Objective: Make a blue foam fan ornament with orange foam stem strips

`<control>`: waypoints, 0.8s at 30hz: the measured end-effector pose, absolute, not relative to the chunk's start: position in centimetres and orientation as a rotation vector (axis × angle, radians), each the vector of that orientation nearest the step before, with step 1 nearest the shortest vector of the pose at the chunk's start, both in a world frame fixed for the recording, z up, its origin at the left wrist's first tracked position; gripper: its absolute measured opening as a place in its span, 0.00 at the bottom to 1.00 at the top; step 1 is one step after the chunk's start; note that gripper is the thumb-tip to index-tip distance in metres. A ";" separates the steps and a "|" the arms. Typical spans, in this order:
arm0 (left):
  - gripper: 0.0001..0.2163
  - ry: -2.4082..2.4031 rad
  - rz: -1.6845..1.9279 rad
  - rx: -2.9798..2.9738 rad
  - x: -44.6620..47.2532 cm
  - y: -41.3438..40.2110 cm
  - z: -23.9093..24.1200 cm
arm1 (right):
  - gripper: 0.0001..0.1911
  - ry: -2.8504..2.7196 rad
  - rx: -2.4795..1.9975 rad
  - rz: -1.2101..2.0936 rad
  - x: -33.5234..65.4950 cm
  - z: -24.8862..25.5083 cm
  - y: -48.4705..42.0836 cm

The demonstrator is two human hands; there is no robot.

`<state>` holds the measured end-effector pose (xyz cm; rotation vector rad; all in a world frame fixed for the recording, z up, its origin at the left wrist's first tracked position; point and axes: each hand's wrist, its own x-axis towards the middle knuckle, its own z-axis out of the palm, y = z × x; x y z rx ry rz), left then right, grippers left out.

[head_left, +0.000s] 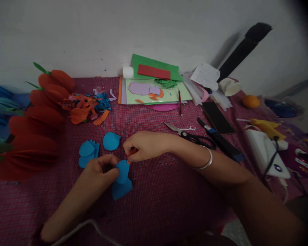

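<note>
My left hand (104, 171) is closed, pinching a blue foam petal (123, 172) between thumb and fingers. Below that petal, another blue piece (122, 189) shows on the checked cloth. My right hand (141, 145) is closed round a small orange-red piece (132, 151), mostly hidden by the fingers; its lower end meets the held petal's upper edge. A single blue petal (111, 141) lies just beyond the hands, and a small stack of blue petals (88, 152) sits to the left.
Red paper pumpkins (36, 153) line the left side. Coloured scraps (83, 107) lie behind. Foam sheets (156, 92) rest against the wall, with a pencil (180, 102) on them. Scissors (190, 135), a black-handled tool (220, 141) and a white power strip (267, 153) lie right.
</note>
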<state>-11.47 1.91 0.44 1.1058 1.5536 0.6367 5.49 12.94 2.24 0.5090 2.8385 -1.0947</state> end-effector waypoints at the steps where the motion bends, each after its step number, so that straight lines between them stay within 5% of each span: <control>1: 0.06 1.549 0.632 1.108 -11.5 1.9 0.4 | 0.07 2.835 0.512 -1.095 5.5 2.3 12.9; 15: 0.05 1.446 0.703 0.913 -11.9 1.7 0.2 | 0.19 2.808 0.529 -1.351 5.8 2.5 13.4; 24: 0.09 1.195 0.910 0.590 -11.9 1.9 0.8 | 0.24 2.244 0.750 -2.456 5.9 1.8 13.3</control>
